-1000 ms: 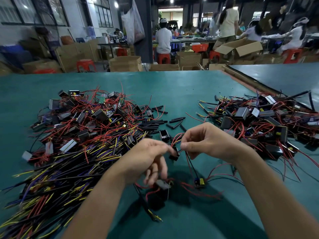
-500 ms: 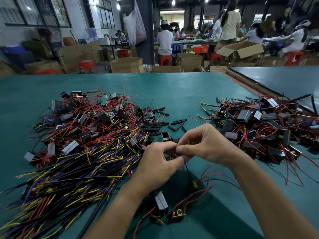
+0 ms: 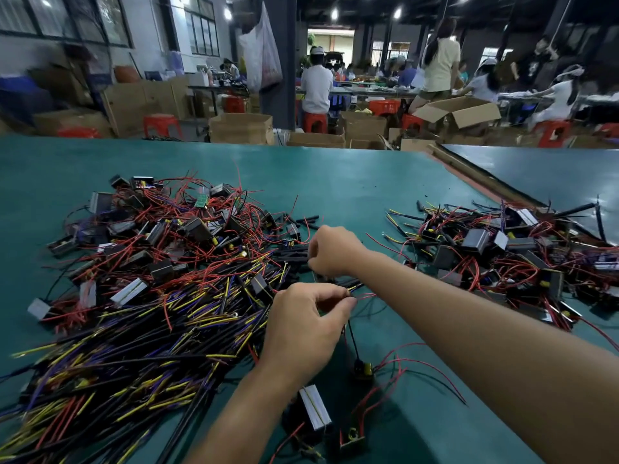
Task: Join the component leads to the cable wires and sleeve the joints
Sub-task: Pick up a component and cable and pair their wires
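Green worktop (image 3: pixel 335 182), crowded workshop behind. Joint (image 3: pixel 350 292) sits pinched in left hand (image 3: pixel 306 329) fingertips, near the front edge. Loose sleeves (image 3: pixel 294 256) lie just beyond, long axes roughly left-right. Right hand (image 3: pixel 331 251) is nearer them, fingers curled down over the heap; can't tell whether it grips one. No legible writing anywhere.

Two hands show: one left hand (image 3: pixel 301 333), one right hand (image 3: pixel 331 251). Two benches: the near bench (image 3: pixel 351 182) and a second bench (image 3: pixel 552 175). Two heaps lie on the near one, a larger left heap (image 3: pixel 150 279) and a smaller right heap (image 3: pixel 502 256). The loose black sleeves (image 3: pixel 308 219) are too many to count. The left fingers pinch one red wire (image 3: pixel 366 296).
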